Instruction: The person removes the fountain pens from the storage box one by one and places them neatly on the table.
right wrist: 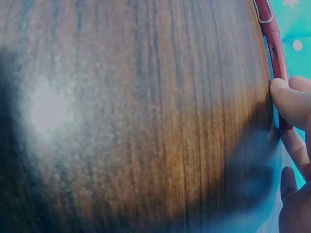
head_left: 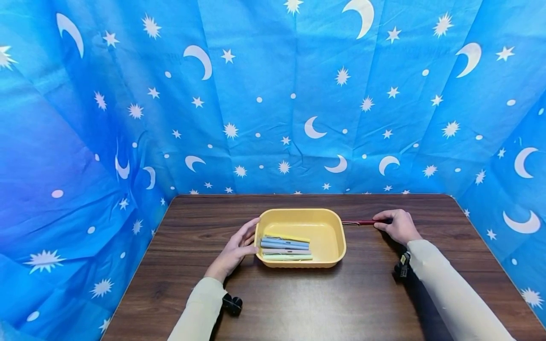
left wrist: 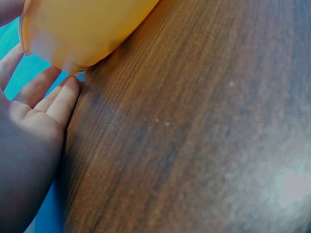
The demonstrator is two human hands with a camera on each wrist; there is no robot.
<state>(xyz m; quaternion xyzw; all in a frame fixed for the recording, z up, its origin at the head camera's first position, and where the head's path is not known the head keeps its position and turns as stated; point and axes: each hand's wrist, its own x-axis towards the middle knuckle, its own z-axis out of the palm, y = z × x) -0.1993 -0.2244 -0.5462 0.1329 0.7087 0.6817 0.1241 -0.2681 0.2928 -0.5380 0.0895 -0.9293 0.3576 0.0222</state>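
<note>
A yellow tray [head_left: 300, 263] stands on the table, with several pens [head_left: 285, 246] lying side by side in its left part: yellow, blue, grey and pale green. My left hand [head_left: 234, 247] touches the tray's left end, thumb near the front and fingers spread toward the back corner. In the left wrist view its fingers [left wrist: 63, 104] look fairly straight against the tray's outer wall [left wrist: 82, 34]. To the right of the tray, my right hand [head_left: 397, 226] pinches a dark red pen [right wrist: 276, 53] between thumb and fingers. The pen's clip end points at the tray's right wall.
A dark wood-grain table [head_left: 298, 303] carries everything. Behind and on both sides hangs a blue cloth [head_left: 264, 118] with white moons and stars. Small black devices [head_left: 232, 304] sit at both wrists, below the pale sleeves [head_left: 452, 284].
</note>
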